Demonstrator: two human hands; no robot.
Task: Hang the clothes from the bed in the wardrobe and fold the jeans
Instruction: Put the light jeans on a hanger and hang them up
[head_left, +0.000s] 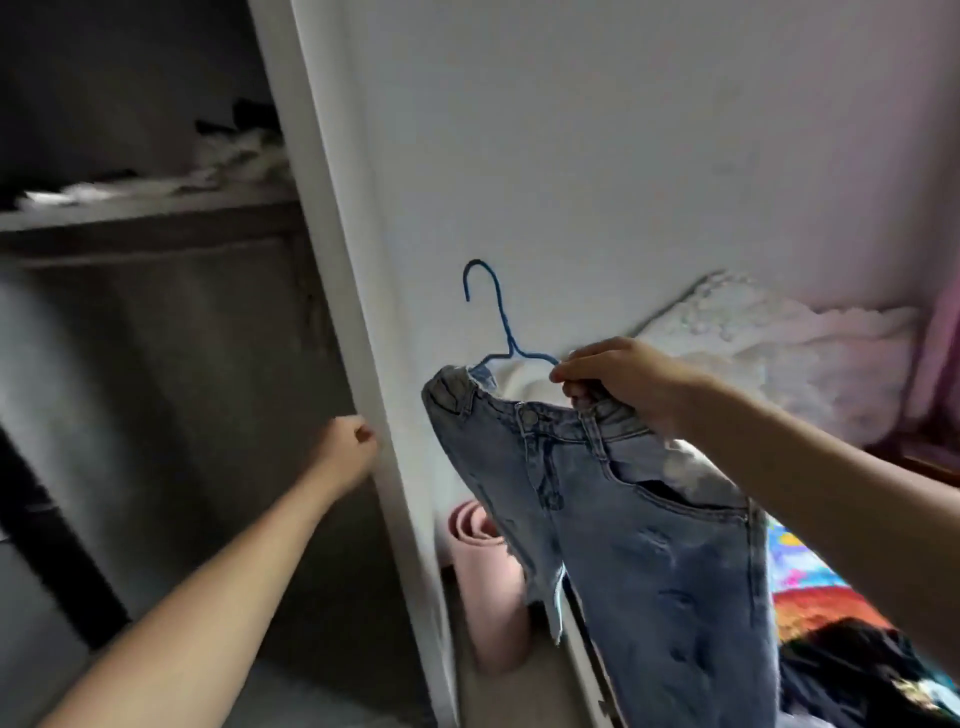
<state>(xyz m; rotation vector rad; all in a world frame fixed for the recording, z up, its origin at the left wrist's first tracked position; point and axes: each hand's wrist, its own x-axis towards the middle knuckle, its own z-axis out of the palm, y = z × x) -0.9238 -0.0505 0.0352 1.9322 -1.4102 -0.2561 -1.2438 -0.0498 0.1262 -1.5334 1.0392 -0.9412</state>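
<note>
Light blue denim jeans (649, 545) hang in the air at the middle right of the head view. Their waistband is draped on a blue wire hanger (498, 322) whose hook points up, free of any rail. The right hand (618, 382) holds them up. Its fingers (574, 374) are pressed together and curled, pinching the waistband together with the right shoulder of the hanger. The legs drop out of the bottom of the picture.

To the left, the left hand (345, 447) is at the near edge of the white wardrobe panel (332, 260), with its fingers curled round that edge as far as the blur allows. Further left, the dark wardrobe interior (156, 415) shows a shelf (145, 213) carrying crumpled white and black cloth. No rail is in view.

At the far right lies the bed (810, 587) with its bright patterned sheet. A dark garment (852, 670) lies on it near the lower right corner, and a white fluffy pillow (769, 353) lies at its far end. A pink rolled mat (488, 571) stands between the panel and the bed.

I judge the task to be somewhere in its middle. The jeans are not yet folded and sit on a hanger instead. At least the dark garment remains on the bed to be hung. What already hangs inside the wardrobe cannot be seen.
</note>
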